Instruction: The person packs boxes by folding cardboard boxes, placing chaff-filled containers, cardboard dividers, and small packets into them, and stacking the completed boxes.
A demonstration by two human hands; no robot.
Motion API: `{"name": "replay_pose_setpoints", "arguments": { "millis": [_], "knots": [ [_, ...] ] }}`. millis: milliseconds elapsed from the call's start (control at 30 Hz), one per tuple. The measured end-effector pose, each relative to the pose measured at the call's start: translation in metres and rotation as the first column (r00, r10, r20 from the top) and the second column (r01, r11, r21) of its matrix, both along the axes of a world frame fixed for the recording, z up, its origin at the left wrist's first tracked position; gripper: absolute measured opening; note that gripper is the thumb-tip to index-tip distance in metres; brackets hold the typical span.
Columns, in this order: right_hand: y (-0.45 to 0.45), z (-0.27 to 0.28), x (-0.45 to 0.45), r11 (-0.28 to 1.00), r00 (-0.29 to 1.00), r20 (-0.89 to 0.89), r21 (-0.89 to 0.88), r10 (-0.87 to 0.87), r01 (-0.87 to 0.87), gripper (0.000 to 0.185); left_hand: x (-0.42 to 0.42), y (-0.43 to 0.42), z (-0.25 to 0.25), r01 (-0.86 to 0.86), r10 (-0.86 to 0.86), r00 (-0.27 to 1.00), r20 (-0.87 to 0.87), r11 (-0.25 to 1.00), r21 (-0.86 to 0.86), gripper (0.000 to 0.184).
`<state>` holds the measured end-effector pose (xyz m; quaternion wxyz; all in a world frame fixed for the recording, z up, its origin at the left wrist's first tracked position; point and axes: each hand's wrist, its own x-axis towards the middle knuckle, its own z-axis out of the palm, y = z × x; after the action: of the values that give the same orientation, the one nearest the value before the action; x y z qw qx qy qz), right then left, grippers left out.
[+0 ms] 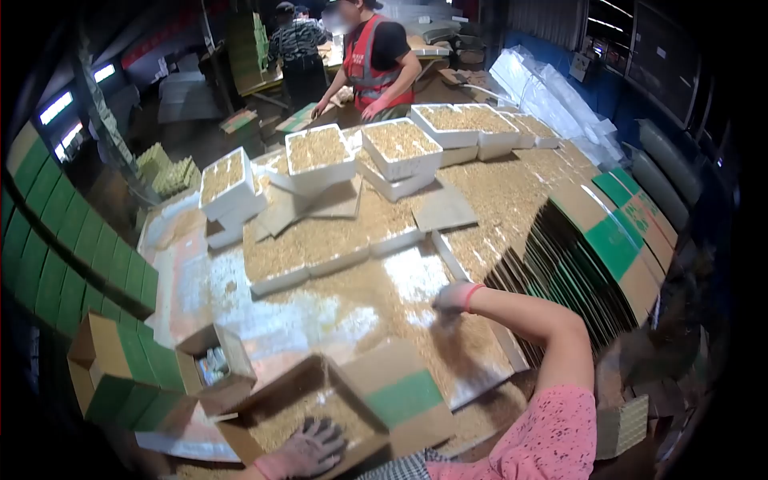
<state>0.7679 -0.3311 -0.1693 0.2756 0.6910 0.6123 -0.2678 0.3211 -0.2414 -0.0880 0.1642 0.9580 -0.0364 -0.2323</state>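
My left hand, in a grey-and-pink work glove, lies with spread fingers on light brown, sawdust-like loose material inside an open cardboard box. My right hand, gloved too, is stretched forward over the table, above a tray-like section strewn with the same material. Its fingers are blurred and partly turned away, so whether they grip anything is unclear. Beyond it sits a row of white foam boxes filled level with the material. A flattened green-and-brown carton flap spreads beside the left hand's box.
More filled white foam boxes stand stacked along the far side. Folded cartons lean in a dense stack at right. A small cardboard box holds little packets. Green cartons line the left. Across the table a person in a red vest works.
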Motion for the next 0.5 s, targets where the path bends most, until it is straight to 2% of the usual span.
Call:
{"name": "replay_pose_setpoints", "arguments": {
  "millis": [33, 67, 100, 133, 167, 200, 233, 267, 333, 367, 433, 500],
  "knots": [
    [0.018, 0.014, 0.018, 0.962, 0.988, 0.137, 0.273, -0.064, 0.024, 0.066, 0.016, -0.005, 0.033, -0.075, 0.074, 0.980, -0.187, 0.997, -0.003, 0.048],
    [0.035, 0.019, 0.028, 0.805, 0.935, 0.216, 0.583, -0.281, 0.107, 0.065, 0.021, 0.003, 0.030, -0.229, 0.214, 0.971, -0.106, 0.960, -0.163, 0.041],
    [0.050, 0.021, 0.037, 0.544, 0.843, 0.207, 0.831, -0.497, 0.117, 0.066, 0.027, 0.010, 0.029, -0.233, 0.220, 0.970, -0.100, 0.961, -0.151, 0.041],
    [0.067, 0.002, 0.060, 0.528, 0.845, 0.199, 0.842, -0.496, 0.112, 0.066, 0.028, 0.017, 0.033, -0.320, 0.331, 0.943, 0.014, 0.919, -0.230, 0.040],
    [0.090, -0.031, 0.092, 0.533, 0.733, 0.341, 0.845, -0.588, 0.035, 0.061, 0.033, 0.023, 0.043, -0.389, 0.443, 0.888, 0.124, 0.867, -0.312, 0.039],
    [0.111, -0.056, 0.118, 0.549, 0.592, 0.461, 0.835, -0.661, -0.038, 0.057, 0.038, 0.028, 0.048, -0.380, 0.438, 0.859, 0.267, 0.893, -0.241, 0.038],
    [0.124, -0.068, 0.131, 0.534, 0.607, 0.451, 0.844, -0.655, -0.051, 0.057, 0.042, 0.028, 0.064, -0.421, 0.471, 0.823, 0.317, 0.881, -0.217, 0.038],
    [0.129, -0.073, 0.135, 0.584, 0.664, 0.411, 0.810, -0.624, 0.048, 0.054, 0.040, 0.033, 0.069, -0.441, 0.503, 0.792, 0.345, 0.863, -0.246, 0.038],
    [0.124, -0.045, 0.110, 0.760, 0.814, 0.320, 0.614, -0.485, 0.211, 0.047, 0.033, 0.036, 0.081, -0.489, 0.588, 0.716, 0.377, 0.807, -0.330, 0.038],
    [0.113, -0.022, 0.088, 0.829, 0.867, 0.285, 0.513, -0.409, 0.223, 0.044, 0.022, 0.046, 0.070, -0.464, 0.570, 0.724, 0.389, 0.819, -0.339, 0.048],
    [0.082, 0.025, 0.025, 0.898, 0.940, 0.193, 0.399, -0.283, 0.188, 0.038, 0.001, 0.060, 0.035, -0.510, 0.663, 0.613, 0.430, 0.748, -0.425, 0.071],
    [0.046, 0.070, -0.044, 0.890, 0.987, 0.061, 0.443, -0.149, 0.107, 0.034, 0.024, 0.057, 0.046, -0.509, 0.450, 0.541, 0.711, 0.848, -0.149, 0.084]
  ]
}}
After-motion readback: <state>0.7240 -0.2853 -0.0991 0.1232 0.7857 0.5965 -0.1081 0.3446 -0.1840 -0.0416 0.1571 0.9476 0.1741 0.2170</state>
